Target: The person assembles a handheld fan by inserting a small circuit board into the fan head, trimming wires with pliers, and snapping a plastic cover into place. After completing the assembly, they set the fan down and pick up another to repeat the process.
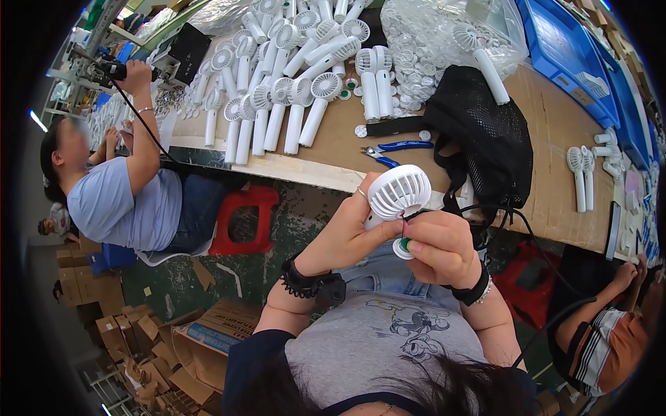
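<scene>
In front of my chest, my left hand [350, 234] grips a white handheld fan [399, 193] around its handle, with the round slotted head uppermost. My right hand [446, 243] is closed, thumb and fingers pinching a small round white cap with a green disc [402, 249] on it. A thin reddish wire runs between the cap and the fan. Blue-handled cutting pliers [399, 147] lie on the table just beyond the fan. Several more white fans [277, 90] lie piled farther back.
A black mesh bag [482, 132] rests at the table edge, its strap and a black cable beside my right arm. Small white caps [420, 52] and blue trays [565, 59] sit behind. One person [125, 201] works at left, another [610, 333] at right. Red stools [244, 220] stand below.
</scene>
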The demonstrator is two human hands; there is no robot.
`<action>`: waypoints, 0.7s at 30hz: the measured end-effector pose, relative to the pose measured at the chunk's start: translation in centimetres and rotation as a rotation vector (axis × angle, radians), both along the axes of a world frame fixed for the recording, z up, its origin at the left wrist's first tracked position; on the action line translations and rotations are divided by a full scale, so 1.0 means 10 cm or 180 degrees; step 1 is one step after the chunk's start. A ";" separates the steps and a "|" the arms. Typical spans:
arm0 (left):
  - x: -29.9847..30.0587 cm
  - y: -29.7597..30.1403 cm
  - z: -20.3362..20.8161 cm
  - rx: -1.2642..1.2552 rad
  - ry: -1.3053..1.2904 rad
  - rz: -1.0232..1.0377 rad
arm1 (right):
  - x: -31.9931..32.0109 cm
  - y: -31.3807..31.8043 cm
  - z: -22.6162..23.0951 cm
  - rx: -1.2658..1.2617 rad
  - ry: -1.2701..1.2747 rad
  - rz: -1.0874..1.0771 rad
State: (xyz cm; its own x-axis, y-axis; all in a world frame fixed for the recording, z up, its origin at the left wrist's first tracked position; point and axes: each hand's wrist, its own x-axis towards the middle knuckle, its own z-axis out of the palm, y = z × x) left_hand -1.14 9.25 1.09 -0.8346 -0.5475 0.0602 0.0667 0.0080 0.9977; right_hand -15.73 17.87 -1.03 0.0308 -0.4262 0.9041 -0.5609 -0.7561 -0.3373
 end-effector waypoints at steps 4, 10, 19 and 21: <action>0.01 -0.01 -0.02 -0.0084 0.0055 -0.0020 | 0.00 0.01 0.01 0.0067 0.0020 -0.0012; 0.02 0.00 -0.01 0.0015 0.0087 -0.0014 | 0.00 0.02 0.04 0.0153 -0.0002 0.0065; 0.03 0.04 -0.04 0.0223 0.0167 0.0078 | 0.01 0.05 0.05 0.0257 0.0029 -0.0027; 0.04 0.03 -0.05 0.0241 0.0190 0.0061 | 0.00 0.06 0.06 0.0287 0.0071 -0.0063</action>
